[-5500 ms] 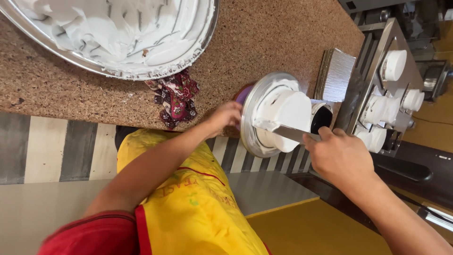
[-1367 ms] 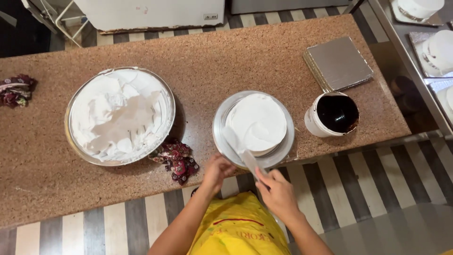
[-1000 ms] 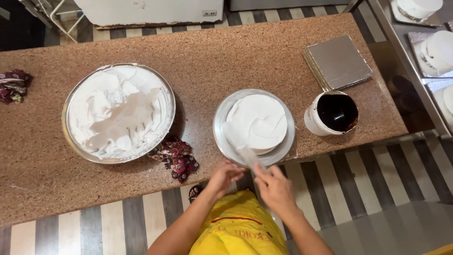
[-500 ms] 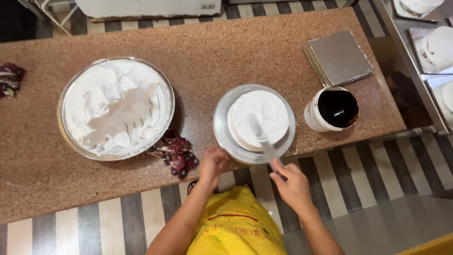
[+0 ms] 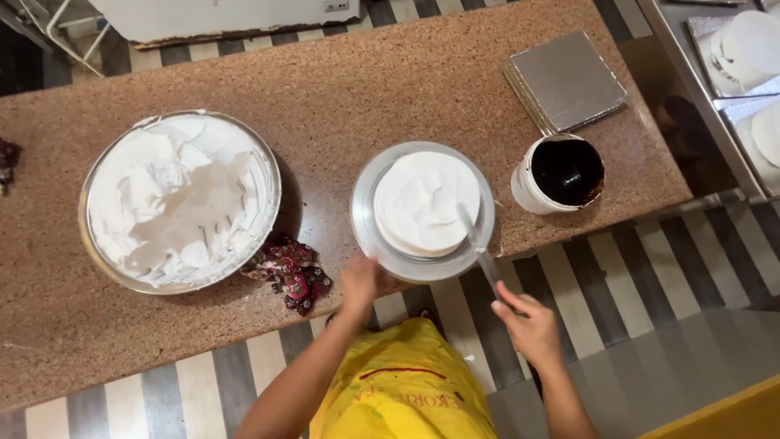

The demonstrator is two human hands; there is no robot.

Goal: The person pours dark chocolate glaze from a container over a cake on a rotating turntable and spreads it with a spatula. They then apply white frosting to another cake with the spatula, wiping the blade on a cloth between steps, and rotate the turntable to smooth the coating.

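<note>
A small round cake (image 5: 424, 202) covered in white cream sits on a metal turntable (image 5: 366, 236) near the counter's front edge. My right hand (image 5: 530, 323) grips a long spatula (image 5: 478, 244) whose blade rests against the cake's right side. At the turntable's near-left rim, my left hand (image 5: 360, 283) touches the metal, slightly blurred.
A wide metal bowl of white cream (image 5: 180, 201) stands at the left, with a dark red crumpled cloth (image 5: 289, 271) beside it. A white tub of dark sauce (image 5: 561, 173) and silver cake boards (image 5: 566, 80) lie to the right. More white cakes (image 5: 751, 42) rest on a steel shelf.
The spatula has shifted from the cake's front-left to its right side, my right hand moving rightward. My left hand stays at the turntable rim. The view has drifted slightly.
</note>
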